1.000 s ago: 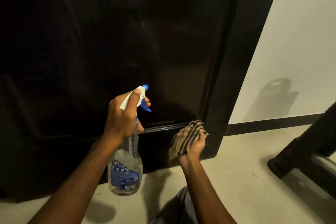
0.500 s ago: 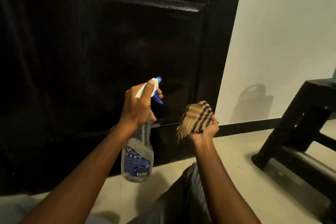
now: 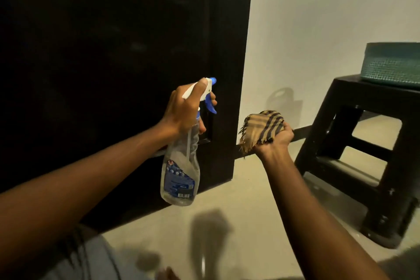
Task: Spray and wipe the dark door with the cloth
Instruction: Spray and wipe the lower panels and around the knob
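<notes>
The dark panelled door point(image 3: 102, 57) fills the left half of the view. My left hand point(image 3: 184, 109) grips the neck of a clear spray bottle point(image 3: 180, 173) with a white head and blue trigger, its nozzle pointing toward the door's right edge. My right hand point(image 3: 276, 141) holds a bunched tan cloth with dark stripes point(image 3: 261, 127), raised off the door, in front of the white wall just right of the door frame.
A black step stool point(image 3: 363, 154) stands on the pale floor point(image 3: 238, 223) at the right, with a teal woven basket point(image 3: 393, 63) on top. A white wall point(image 3: 318, 18) with a dark skirting strip runs behind. My knee in grey cloth shows at the bottom left.
The cloth has come off the door's lower right corner and moved up and right. The view has swung right, bringing the stool and basket in. The bottle stays in my left hand.
</notes>
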